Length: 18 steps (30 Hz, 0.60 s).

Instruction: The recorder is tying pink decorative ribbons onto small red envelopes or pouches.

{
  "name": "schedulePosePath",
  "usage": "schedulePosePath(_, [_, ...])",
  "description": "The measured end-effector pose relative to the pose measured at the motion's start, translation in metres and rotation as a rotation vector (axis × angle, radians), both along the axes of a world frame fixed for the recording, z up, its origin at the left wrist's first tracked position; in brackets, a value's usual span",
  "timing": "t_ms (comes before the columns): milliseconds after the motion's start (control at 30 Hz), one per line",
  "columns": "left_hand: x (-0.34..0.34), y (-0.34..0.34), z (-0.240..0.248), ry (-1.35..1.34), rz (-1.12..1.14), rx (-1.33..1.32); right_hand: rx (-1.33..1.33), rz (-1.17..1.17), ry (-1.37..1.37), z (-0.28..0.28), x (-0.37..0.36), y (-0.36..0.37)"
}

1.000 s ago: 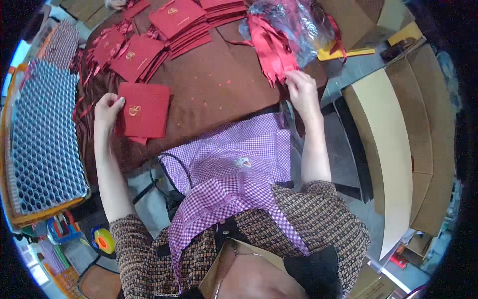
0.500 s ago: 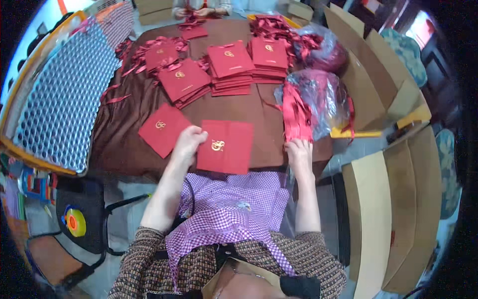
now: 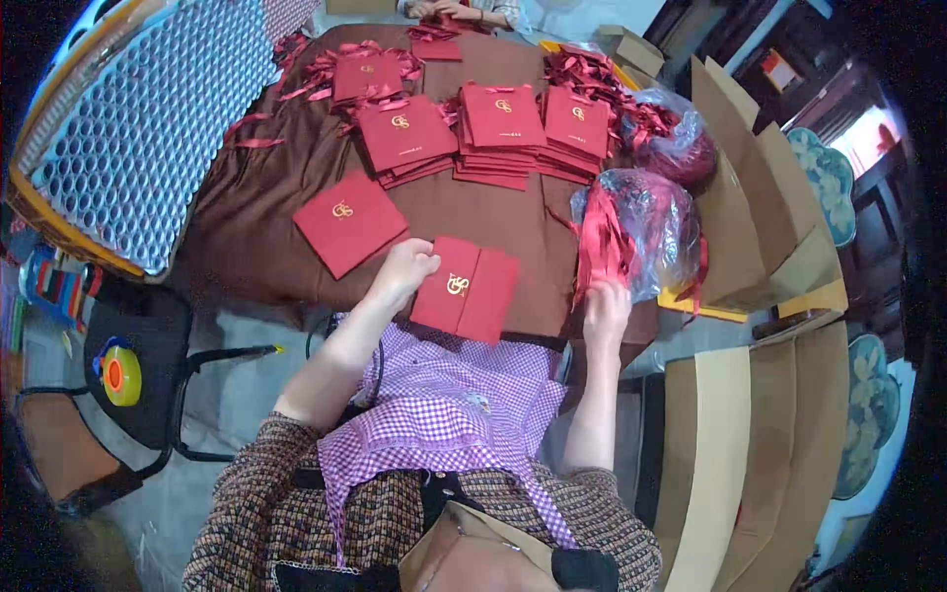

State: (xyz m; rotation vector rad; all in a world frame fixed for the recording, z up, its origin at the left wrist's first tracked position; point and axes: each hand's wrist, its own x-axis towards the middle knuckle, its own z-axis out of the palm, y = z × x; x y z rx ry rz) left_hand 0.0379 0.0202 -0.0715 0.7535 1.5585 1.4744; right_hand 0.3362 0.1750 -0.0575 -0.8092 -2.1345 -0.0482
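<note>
My left hand [image 3: 408, 270] pinches the left edge of a flat red paper gift bag [image 3: 481, 301] with a gold emblem, above the table's near edge. Beside it another flat red bag [image 3: 349, 225] lies turned at an angle. Over to the right, the fingers of my right hand [image 3: 606, 308] close on the lower end of a bundle of red ribbons [image 3: 606, 232]. That bundle lies against a clear plastic bag [image 3: 663, 222]. How many ribbons are in my fingers is hidden.
Stacks of red gift bags [image 3: 498, 128] stand across the brown-covered table [image 3: 256, 197], with loose ribbons around them. At the far edge are another person's hands [image 3: 454, 12]. Cardboard boxes [image 3: 760, 434] flank the right, a blue honeycomb-patterned panel [image 3: 148, 138] the left. A black chair [image 3: 138, 395] is lower left.
The whole view has shifted, so the table appears further right and higher. The gift bag in my left hand is tilted more. My right hand remains at the ribbons' lower end.
</note>
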Motion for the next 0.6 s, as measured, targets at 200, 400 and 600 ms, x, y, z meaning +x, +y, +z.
schedulePosePath(200, [0.01, -0.002, 0.0, -0.031, 0.061, -0.073, -0.282, 0.169, 0.409, 0.033, -0.029, -0.006])
schedulePosePath(400, [0.011, 0.001, -0.012, -0.078, -0.018, -0.029, -0.633, 0.52, 0.762, 0.061, -0.073, -0.005])
schedulePosePath(600, [0.002, -0.003, -0.012, -0.095, -0.014, -0.002, -0.759, 0.563, 0.46, 0.049, -0.131, -0.041])
